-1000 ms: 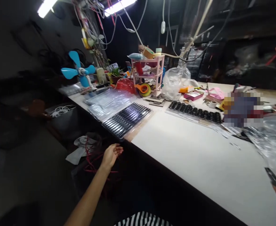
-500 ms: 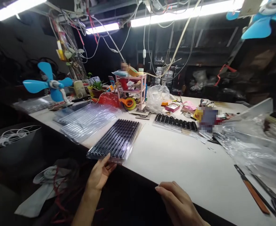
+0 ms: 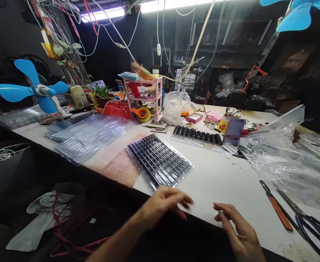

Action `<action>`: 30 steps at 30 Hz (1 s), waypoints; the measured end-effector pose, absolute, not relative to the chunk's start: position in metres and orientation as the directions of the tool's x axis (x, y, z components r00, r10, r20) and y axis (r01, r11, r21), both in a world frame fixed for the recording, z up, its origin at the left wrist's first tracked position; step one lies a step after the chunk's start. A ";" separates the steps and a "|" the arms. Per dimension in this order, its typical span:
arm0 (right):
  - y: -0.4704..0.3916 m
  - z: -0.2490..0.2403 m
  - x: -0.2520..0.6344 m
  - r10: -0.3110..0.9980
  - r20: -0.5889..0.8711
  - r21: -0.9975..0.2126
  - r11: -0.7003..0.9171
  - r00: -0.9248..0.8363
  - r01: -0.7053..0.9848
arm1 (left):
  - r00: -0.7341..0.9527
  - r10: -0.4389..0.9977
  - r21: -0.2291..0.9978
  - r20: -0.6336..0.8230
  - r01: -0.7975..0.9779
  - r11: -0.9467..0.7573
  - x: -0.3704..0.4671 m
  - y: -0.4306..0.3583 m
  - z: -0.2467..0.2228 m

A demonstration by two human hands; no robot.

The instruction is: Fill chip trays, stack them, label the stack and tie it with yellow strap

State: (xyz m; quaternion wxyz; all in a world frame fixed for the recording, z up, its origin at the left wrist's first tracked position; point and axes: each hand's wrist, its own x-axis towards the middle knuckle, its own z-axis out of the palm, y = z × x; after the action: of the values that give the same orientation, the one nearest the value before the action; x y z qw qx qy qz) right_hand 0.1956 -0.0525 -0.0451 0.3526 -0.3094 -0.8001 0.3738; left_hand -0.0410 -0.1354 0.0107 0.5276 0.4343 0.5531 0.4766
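Observation:
A plastic tray with rows of black pieces point(image 3: 160, 160) lies turned at an angle on the white table point(image 3: 203, 189), close to its front edge. My left hand point(image 3: 166, 203) is just in front of the tray's near corner, fingers apart and slightly blurred, with nothing in it. To the right, my right hand point(image 3: 236, 225) hovers at the table edge, its fingers loosely bent and apart, holding nothing. Farther back stands a second tray of black pieces point(image 3: 198, 136). Clear ribbed plastic trays point(image 3: 91, 134) are stacked on the left.
Large scissors point(image 3: 307, 222) and an orange-handled tool point(image 3: 280, 213) lie at the right. Clear plastic sheeting point(image 3: 282, 153) spreads behind them. A pink shelf point(image 3: 160, 98) with tape rolls stands at the back. A blue fan point(image 3: 43, 89) is at the left.
The tray of black pieces has moved right and turned. My left hand has let go of it and moved right. My right hand's fingers have spread. The view has shifted.

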 end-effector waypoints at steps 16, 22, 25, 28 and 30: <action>-0.022 -0.047 0.189 0.839 0.334 -0.637 0.537 -0.430 0.553 | -0.579 0.815 0.500 0.032 0.715 0.488 -0.149 -0.102 -0.029; -0.002 -0.062 0.210 0.888 0.359 -0.526 0.448 -0.288 0.723 | -0.465 0.877 0.863 0.121 0.486 0.139 -0.099 -0.126 -0.042; -0.002 -0.054 0.210 0.937 0.282 -0.663 0.347 -0.208 0.663 | -0.517 0.854 0.924 0.052 0.349 0.155 -0.086 -0.124 -0.037; -0.005 -0.036 0.210 0.974 0.184 -0.795 0.224 -0.128 0.564 | -0.546 0.835 0.951 0.068 0.288 0.111 -0.075 -0.123 -0.023; -0.010 -0.022 0.210 0.970 0.217 -0.831 0.244 -0.112 0.499 | -0.571 0.809 0.954 0.140 0.295 0.044 -0.074 -0.125 -0.014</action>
State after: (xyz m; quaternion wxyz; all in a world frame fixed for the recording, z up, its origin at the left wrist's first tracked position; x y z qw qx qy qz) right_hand 0.2095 -0.0097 -0.0222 0.3937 -0.5374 -0.6833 0.2987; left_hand -0.0743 -0.1255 -0.0141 0.2285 0.4030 0.6852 0.5620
